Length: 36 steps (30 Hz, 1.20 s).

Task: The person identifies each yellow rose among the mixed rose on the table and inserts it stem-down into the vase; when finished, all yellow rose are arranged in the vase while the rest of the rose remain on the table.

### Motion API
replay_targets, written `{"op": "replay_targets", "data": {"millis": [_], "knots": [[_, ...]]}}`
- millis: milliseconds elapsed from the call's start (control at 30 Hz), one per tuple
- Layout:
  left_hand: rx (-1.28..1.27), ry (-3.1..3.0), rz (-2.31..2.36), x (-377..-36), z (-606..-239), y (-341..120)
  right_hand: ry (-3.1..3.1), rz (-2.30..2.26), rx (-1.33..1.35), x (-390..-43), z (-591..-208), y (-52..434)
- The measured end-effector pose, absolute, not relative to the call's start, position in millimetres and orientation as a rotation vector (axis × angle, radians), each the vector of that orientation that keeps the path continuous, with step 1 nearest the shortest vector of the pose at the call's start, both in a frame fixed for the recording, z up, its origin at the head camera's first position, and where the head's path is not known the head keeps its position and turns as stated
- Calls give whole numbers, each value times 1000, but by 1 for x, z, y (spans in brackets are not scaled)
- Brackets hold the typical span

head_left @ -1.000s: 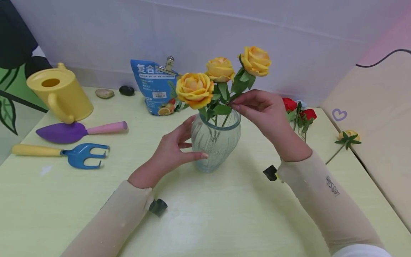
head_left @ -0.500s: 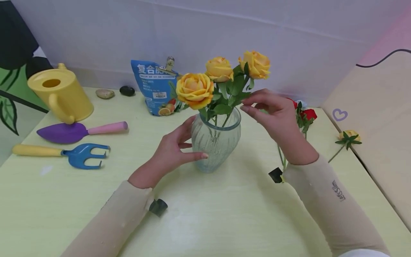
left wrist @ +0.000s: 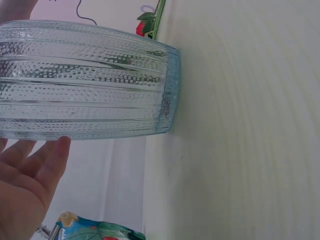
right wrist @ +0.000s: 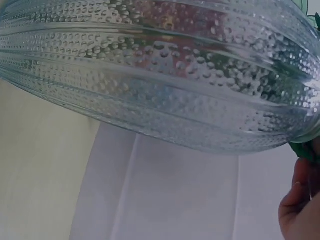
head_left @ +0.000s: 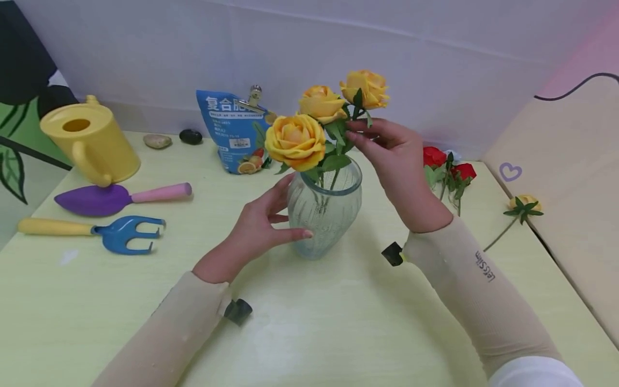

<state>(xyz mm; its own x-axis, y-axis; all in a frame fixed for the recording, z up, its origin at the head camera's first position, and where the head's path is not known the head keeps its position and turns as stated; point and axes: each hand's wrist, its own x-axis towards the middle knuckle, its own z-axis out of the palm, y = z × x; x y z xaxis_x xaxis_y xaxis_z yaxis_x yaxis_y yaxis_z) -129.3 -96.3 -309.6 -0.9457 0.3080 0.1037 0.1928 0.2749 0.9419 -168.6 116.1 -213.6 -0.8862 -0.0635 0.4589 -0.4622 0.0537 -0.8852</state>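
Two yellow roses (head_left: 296,144) look in, left hand (head_left: 258,223) gripping the glass vase (head_left: 329,220), right hand (head_left: 394,153) pinching a third rose (head_left: 366,90); red roses (head_left: 434,157) and another yellow rose (head_left: 525,208) sit outside.

The vase (head_left: 323,223) is standing in the middle of the counter (head_left: 319,333), with two roses (head_left: 296,142) rising from its mouth. The left hand (head_left: 258,226) is resting against its left side; the right hand (head_left: 394,166) is holding another rose (head_left: 365,88) above its right rim. A bag (head_left: 232,129) is standing far and left of the vase, with two stones (head_left: 157,141) lying left of it. A watering can (head_left: 103,137) is standing far left; nearer, a trowel (head_left: 96,200) is lying, then a fork (head_left: 121,235). A loose flower (head_left: 524,207) is lying at the right edge.
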Motion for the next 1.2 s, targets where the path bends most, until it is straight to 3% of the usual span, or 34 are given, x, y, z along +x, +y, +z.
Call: {"op": "replay_targets", "data": {"millis": [467, 800, 1200], "knots": [[494, 2400, 1801, -129, -311, -96, -2120, 2051, 597, -171, -228, 115], [476, 2379, 1796, -127, -307, -95, -2151, 2156, 475, -173, -231, 113], [460, 2390, 1782, -128, -308, -95, -2120, 2203, 597, -167, -230, 130]]}}
